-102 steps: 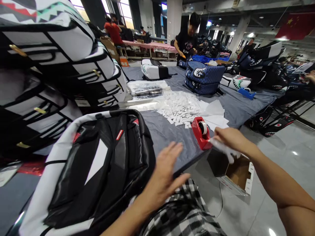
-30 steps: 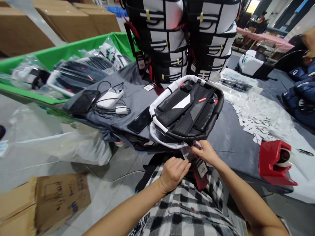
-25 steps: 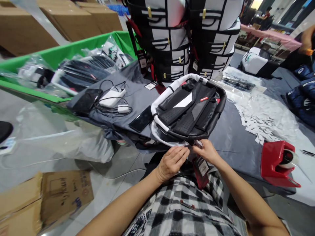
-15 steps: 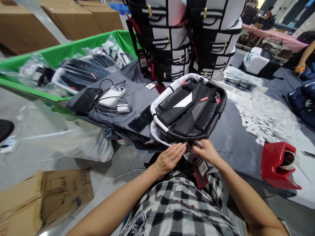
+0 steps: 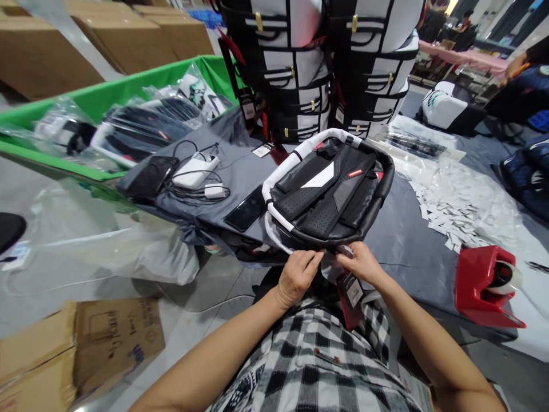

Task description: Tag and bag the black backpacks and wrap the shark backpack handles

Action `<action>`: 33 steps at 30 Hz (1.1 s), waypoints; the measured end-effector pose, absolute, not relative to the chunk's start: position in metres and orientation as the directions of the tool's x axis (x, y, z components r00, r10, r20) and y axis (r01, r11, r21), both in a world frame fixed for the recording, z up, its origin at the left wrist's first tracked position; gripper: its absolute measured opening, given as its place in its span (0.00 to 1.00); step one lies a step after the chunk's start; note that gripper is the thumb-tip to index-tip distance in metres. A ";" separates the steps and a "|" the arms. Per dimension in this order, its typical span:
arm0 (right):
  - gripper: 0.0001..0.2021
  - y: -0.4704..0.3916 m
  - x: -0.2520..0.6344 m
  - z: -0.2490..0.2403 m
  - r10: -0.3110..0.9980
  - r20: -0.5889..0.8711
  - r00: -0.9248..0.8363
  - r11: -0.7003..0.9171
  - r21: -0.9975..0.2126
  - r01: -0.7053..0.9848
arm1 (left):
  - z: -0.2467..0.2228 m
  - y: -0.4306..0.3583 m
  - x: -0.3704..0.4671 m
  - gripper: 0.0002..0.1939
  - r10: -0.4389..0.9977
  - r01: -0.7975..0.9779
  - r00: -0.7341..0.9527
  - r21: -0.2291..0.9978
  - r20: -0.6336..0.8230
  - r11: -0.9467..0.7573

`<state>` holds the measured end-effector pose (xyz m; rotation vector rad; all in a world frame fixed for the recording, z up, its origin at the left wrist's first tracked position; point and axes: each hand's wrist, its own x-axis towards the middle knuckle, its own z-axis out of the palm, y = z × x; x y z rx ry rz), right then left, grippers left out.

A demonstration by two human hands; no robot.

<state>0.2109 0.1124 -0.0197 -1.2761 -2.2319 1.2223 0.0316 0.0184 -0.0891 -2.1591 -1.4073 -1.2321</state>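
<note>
A black and white backpack lies on the grey-covered table with its shoulder straps facing up. Both hands are at its near edge, by the table's front. My left hand has its fingers curled against that edge, gripping it. Just to the right, my right hand pinches the backpack's edge between thumb and fingers. A dark red hang tag with a white label dangles below the right hand. The backpack's underside and the left fingertips are hidden.
Stacked backpacks rise at the back. Left are a phone, a white power bank with cables, and a green-lined bin of bagged backpacks. Right stand a red tape dispenser and scattered white slips. A co-worker's arm shows far right.
My left hand's fingers, lying flat before, have curled in at the backpack's edge. My right hand keeps its pinch. At far right, the co-worker's arm and a dark blue bag have moved.
</note>
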 end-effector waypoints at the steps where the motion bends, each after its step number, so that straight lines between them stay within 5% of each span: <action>1: 0.08 0.113 0.211 -0.019 0.810 -0.152 -0.566 0.244 -0.791 0.561 | -0.086 0.018 0.033 0.21 0.618 0.848 0.140 0.228 0.774 -0.479; 6: 0.07 0.115 0.212 -0.020 0.797 -0.178 -0.577 0.221 -0.804 0.553 | -0.068 0.021 0.022 0.10 0.802 0.821 0.113 0.399 0.587 -0.408; 10: 0.07 0.116 0.213 -0.023 0.790 -0.182 -0.586 0.168 -0.855 0.491 | -0.050 0.023 0.008 0.10 0.906 0.847 0.256 0.373 0.337 -0.378; 13: 0.08 0.115 0.213 -0.025 0.781 -0.202 -0.591 0.131 -0.872 0.471 | -0.041 0.008 0.012 0.08 0.851 0.844 0.162 0.377 0.500 -0.382; 16: 0.09 0.114 0.213 -0.024 0.784 -0.202 -0.587 0.128 -0.872 0.472 | -0.044 -0.016 0.027 0.08 0.760 0.737 -0.095 0.559 0.642 -0.380; 19: 0.08 0.114 0.212 -0.022 0.786 -0.196 -0.586 0.129 -0.875 0.466 | -0.057 -0.024 0.046 0.06 0.915 0.413 -0.265 0.893 0.304 -0.177; 21: 0.08 0.114 0.212 -0.021 0.786 -0.198 -0.586 0.127 -0.876 0.465 | -0.065 -0.015 0.060 0.13 0.966 0.084 -0.259 0.996 -0.018 0.042; 25: 0.07 0.114 0.210 -0.019 0.784 -0.210 -0.584 0.123 -0.869 0.478 | -0.069 0.017 0.087 0.20 0.924 -0.481 -0.246 0.865 -0.291 0.144; 29: 0.08 0.114 0.212 -0.014 0.776 -0.204 -0.596 0.213 -0.806 0.552 | -0.074 0.030 0.101 0.15 0.814 -0.640 -0.403 0.765 -0.419 0.077; 33: 0.12 0.109 0.223 -0.007 0.785 -0.083 -0.615 0.453 -0.601 0.659 | -0.077 0.030 0.101 0.12 0.786 -0.719 -0.406 0.694 -0.466 0.040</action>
